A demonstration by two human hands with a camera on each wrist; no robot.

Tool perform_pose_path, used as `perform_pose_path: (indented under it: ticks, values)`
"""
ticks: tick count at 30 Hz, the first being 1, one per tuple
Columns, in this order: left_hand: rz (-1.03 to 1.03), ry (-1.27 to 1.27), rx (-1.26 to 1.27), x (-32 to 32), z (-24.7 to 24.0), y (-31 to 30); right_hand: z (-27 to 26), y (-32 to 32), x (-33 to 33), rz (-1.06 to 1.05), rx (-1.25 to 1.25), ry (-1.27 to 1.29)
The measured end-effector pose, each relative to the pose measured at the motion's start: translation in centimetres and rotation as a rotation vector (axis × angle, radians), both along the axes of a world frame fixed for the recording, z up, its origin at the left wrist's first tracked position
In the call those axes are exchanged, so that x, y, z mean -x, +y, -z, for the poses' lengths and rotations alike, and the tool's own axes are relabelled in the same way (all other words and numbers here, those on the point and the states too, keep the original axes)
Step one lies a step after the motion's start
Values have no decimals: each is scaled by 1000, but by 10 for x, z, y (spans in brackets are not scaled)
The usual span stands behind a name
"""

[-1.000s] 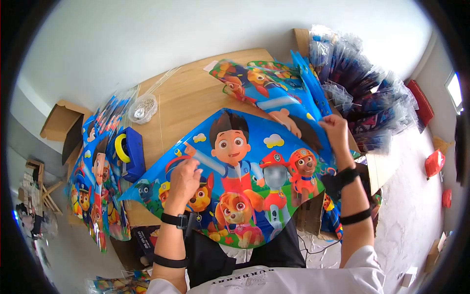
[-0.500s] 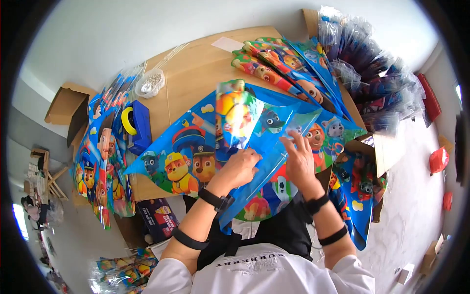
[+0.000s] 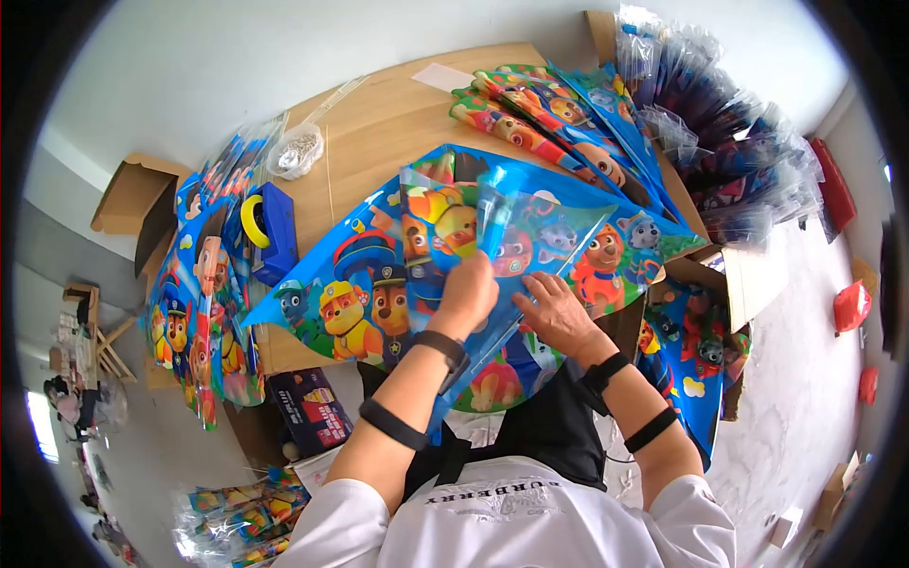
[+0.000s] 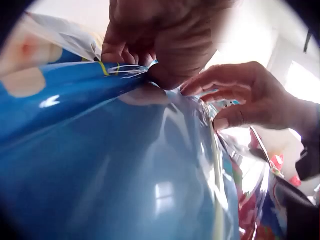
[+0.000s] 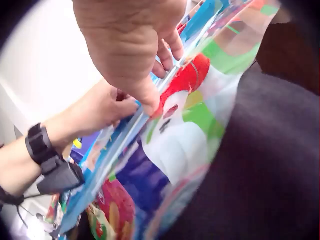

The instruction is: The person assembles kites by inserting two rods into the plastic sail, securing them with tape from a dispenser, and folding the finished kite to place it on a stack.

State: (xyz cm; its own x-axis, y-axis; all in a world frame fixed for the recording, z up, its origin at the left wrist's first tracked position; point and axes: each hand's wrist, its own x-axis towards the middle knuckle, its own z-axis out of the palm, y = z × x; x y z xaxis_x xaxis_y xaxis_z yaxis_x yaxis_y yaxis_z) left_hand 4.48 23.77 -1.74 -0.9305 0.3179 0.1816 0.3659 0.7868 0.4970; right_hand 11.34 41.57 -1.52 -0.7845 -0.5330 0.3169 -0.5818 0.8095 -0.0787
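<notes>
A large kite of printed plastic film with cartoon dogs lies across the table edge and my lap, part of it folded back over its middle. My left hand grips the folded film at the centre, and a blurred light-blue strip sticks up past its fingers. In the left wrist view, thumb and fingers of the left hand pinch the gathered blue film. My right hand rests with spread fingers along the fold just to the right. Its thumb presses the long pale ridge in the right wrist view.
More kites are piled at the back right of the table, others at the left. A blue tape dispenser and a tub of small parts stand at the left. Bagged bundles crowd the right; a box stands below.
My right hand has come down from the pile at right to the kite. My left hand has moved rightward to the centre. The spread film has become partly folded over itself.
</notes>
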Motion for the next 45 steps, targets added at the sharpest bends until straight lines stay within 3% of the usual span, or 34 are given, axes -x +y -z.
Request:
perform_pose_path:
  ticks: [1,3,4,5,6,9,11,13,15,17,19,22,23,26,28,29,31,32,34,35,37,38,39,41,42,43,45]
  values:
    - [-125,20,-111,3,-14,-1,-2,1,-1,-38,36,-26]
    - [-106,34,-467,14,-37,-23,-8,-1,-5,-83,78,-49]
    - [-125,-52,-771,26,-41,-36,-12,-4,-6,-86,88,-40]
    - [-108,-143,-1119,14,-84,-38,-14,-6,-7,-88,98,-29]
    - [-132,-207,-1306,16,-97,-52,-12,-6,-4,-94,102,-24]
    - [-34,-40,-1426,10,-153,-91,-13,-3,10,-77,182,54]
    - [10,-69,-1457,3,-174,-120,-43,-10,13,-1,460,42]
    - [28,-124,-1589,-10,-187,-133,-68,-25,6,-32,394,-19]
    - [73,-134,-1650,-29,-201,-129,-74,-46,-4,23,139,-57]
    - [99,-61,-1763,-50,-215,-117,-54,-67,-15,26,229,-147]
    - [56,16,-1726,-62,-226,-114,-35,-84,-22,169,265,-135]
    - [133,99,-1792,-72,-233,-130,1,-82,-19,169,388,54]
    - [104,197,-1657,-77,-234,-138,-4,-78,-20,170,471,117]
    - [122,151,-1610,-95,-241,-171,-42,-30,-16,157,618,194]
    - [-122,231,-1183,-104,-234,-199,-63,20,-19,234,827,3]
    - [-126,233,-1185,-111,-228,-218,-113,34,-35,293,827,-104]
    - [-468,201,-395,-124,-219,-247,-151,75,-42,338,865,-37]
    - [-474,200,-399,-130,-219,-247,-169,90,-47,326,893,-59]
    - [-384,69,-177,-141,-232,-243,-189,131,-51,360,902,-224]
    - [-387,69,-180,-143,-238,-242,-204,141,-53,295,1023,-382]
    - [-282,-33,54,-144,-251,-237,-215,151,-47,201,1174,-505]
    - [-288,-9,206,-143,-260,-228,-214,165,-41,173,1073,-563]
    - [-290,-10,203,-135,-260,-226,-203,179,-33,172,1069,-563]
    - [162,317,181,-113,-249,-226,-181,186,-17,292,1006,-665]
    - [156,106,-38,-100,-228,-230,-174,177,-14,348,919,-648]
    - [22,-207,98,-89,-224,-234,-151,180,-4,415,840,-610]
    - [-22,-245,80,-64,-176,-235,-108,174,9,494,712,-500]
